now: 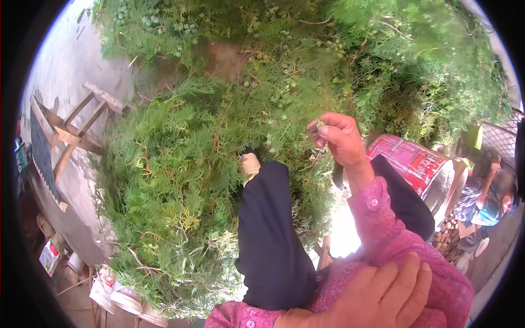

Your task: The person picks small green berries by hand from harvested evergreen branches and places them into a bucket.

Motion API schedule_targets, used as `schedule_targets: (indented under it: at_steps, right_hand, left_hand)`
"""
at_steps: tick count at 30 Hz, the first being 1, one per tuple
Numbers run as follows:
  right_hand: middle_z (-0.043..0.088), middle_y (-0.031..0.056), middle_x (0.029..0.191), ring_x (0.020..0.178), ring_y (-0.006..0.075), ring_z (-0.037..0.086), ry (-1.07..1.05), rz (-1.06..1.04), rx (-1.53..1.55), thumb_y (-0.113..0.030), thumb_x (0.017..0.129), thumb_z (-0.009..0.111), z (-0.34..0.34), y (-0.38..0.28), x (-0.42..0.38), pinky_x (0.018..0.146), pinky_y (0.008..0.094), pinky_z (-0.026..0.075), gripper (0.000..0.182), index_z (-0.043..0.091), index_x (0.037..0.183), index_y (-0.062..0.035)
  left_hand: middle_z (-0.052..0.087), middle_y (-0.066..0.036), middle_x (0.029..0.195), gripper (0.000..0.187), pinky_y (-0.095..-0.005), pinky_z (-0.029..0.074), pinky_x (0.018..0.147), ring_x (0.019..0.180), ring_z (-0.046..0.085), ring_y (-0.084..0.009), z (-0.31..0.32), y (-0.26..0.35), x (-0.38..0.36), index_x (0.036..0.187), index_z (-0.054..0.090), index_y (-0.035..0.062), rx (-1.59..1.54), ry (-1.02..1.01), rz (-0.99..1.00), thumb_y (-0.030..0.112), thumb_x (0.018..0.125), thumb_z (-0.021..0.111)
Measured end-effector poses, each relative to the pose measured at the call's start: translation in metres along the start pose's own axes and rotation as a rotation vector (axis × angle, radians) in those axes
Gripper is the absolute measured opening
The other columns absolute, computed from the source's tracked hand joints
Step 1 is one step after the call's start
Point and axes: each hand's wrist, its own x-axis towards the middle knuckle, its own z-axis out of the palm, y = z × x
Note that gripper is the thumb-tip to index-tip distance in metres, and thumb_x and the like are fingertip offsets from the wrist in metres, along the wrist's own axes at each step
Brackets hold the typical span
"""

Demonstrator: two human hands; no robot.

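My right hand (342, 139) is raised over the branches, with thumb and forefinger pinched on a small green sprig (320, 124); whether it is a leaf tip or a seed cone is hard to make out. My left hand (377, 290) lies across my right sleeve (383, 218) near the elbow, fingers flat and slightly apart, holding nothing. Cut evergreen branches (180, 142) with flat, scaly leaves are heaped in front of me and around my legs. Small pale green cones (188, 27) show on the heap at the far left.
A red and pink printed bucket or sack (407, 161) stands beside my right knee. At left lies a wooden frame (76, 128) on concrete. White buckets (126, 300) sit at lower left. Another person (489, 191) is at the far right, near a pile of brown pieces (447, 238).
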Motion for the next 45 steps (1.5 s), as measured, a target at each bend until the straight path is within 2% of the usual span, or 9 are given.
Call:
schedule_targets:
  at_steps: [9, 18, 20, 24, 26, 27, 35, 42, 45]
  right_hand:
    - [0.053, -0.0036, 0.064, 0.056, 0.0025, 0.044, -0.155, -0.129, -0.353, -0.015, 0.072, 0.058, -0.006, -0.138, -0.075, 0.051, 0.0187, 0.034, 0.019, 0.063, 0.083, -0.0003]
    - [0.057, 0.0012, 0.072, 0.062, 0.0064, 0.049, -0.365, -0.36, -0.234, -0.013, 0.073, 0.06, 0.016, -0.145, -0.141, 0.053, 0.0222, 0.038, 0.016, 0.062, 0.08, 0.0008]
    - [0.059, 0.0039, 0.073, 0.062, 0.0089, 0.05, -0.542, -0.449, -0.354, -0.012, 0.07, 0.06, 0.021, -0.147, -0.147, 0.055, 0.0241, 0.039, 0.016, 0.061, 0.079, 0.001]
    - [0.055, 0.001, 0.065, 0.06, 0.0071, 0.049, -0.482, -0.445, -0.252, -0.014, 0.07, 0.06, 0.012, -0.141, -0.153, 0.054, 0.022, 0.037, 0.017, 0.061, 0.077, 0.0011]
    - [0.055, -0.0009, 0.065, 0.06, 0.0054, 0.047, -0.481, -0.521, -0.145, -0.014, 0.073, 0.058, 0.004, -0.14, -0.154, 0.054, 0.0213, 0.036, 0.016, 0.061, 0.078, 0.0008]
    - [0.056, -0.0017, 0.067, 0.061, 0.0038, 0.047, -0.499, -0.494, -0.091, -0.015, 0.076, 0.057, -0.001, -0.145, -0.156, 0.054, 0.0208, 0.036, 0.016, 0.061, 0.079, 0.0003]
    - [0.054, -0.002, 0.062, 0.051, 0.0037, 0.045, -0.423, -0.355, 0.062, -0.019, 0.08, 0.055, -0.023, -0.158, -0.15, 0.048, 0.0193, 0.036, 0.02, 0.062, 0.081, -0.0004]
    - [0.053, 0.0008, 0.056, 0.046, 0.0055, 0.043, -0.319, -0.258, 0.024, -0.024, 0.084, 0.049, -0.032, -0.166, -0.15, 0.043, 0.0198, 0.034, 0.03, 0.063, 0.07, -0.0019]
    - [0.053, 0.001, 0.053, 0.04, 0.0058, 0.041, -0.178, -0.229, 0.148, -0.024, 0.087, 0.044, -0.04, -0.167, -0.142, 0.039, 0.0211, 0.033, 0.035, 0.06, 0.063, -0.0034]
  left_hand:
    - [0.055, -0.02, 0.1, 0.041, -0.0363, 0.047, 0.068, 0.081, 0.055, -0.0321, 0.005, -0.005, -0.006, 0.1, 0.056, -0.0031, 0.208, 0.187, -0.038, 0.017, 0.068, 0.071]
    - [0.054, -0.021, 0.111, 0.046, -0.0376, 0.04, 0.089, 0.104, 0.051, -0.0316, 0.015, -0.029, 0.007, 0.111, 0.05, -0.0061, 0.139, 0.488, -0.246, 0.027, 0.081, 0.061]
    - [0.055, -0.017, 0.107, 0.049, -0.0335, 0.042, 0.085, 0.099, 0.053, -0.0242, 0.023, -0.035, 0.015, 0.115, 0.047, -0.0068, -0.462, 0.384, -0.564, 0.028, 0.083, 0.06]
    - [0.057, -0.013, 0.102, 0.047, -0.0278, 0.045, 0.078, 0.092, 0.055, -0.0171, 0.038, -0.046, 0.012, 0.117, 0.045, -0.0068, -0.754, 0.168, -0.738, 0.025, 0.085, 0.059]
    - [0.058, -0.009, 0.091, 0.013, -0.0261, 0.047, 0.068, 0.077, 0.056, -0.0137, 0.047, -0.055, 0.011, 0.094, 0.056, 0.0009, -0.961, 0.148, -0.782, 0.011, 0.086, 0.052]
    - [0.058, -0.01, 0.095, 0.037, -0.0254, 0.047, 0.068, 0.081, 0.057, -0.015, 0.049, -0.056, 0.013, 0.112, 0.048, -0.0065, -0.899, 0.07, -0.726, 0.018, 0.085, 0.057]
    - [0.061, -0.013, 0.083, 0.024, -0.0268, 0.051, 0.06, 0.067, 0.061, -0.0177, 0.056, -0.029, 0.036, 0.1, 0.054, -0.0074, -0.913, -0.174, -0.465, 0.008, 0.082, 0.052]
    - [0.062, -0.009, 0.083, 0.021, -0.0265, 0.049, 0.064, 0.069, 0.06, -0.0153, 0.055, -0.042, 0.045, 0.099, 0.056, -0.0048, -0.77, -0.269, -0.81, 0.006, 0.081, 0.056]
    - [0.064, -0.007, 0.078, 0.027, -0.0237, 0.047, 0.062, 0.068, 0.059, -0.0113, 0.061, -0.042, 0.042, 0.1, 0.06, -0.0003, -0.186, -0.506, -0.75, 0.004, 0.074, 0.067]
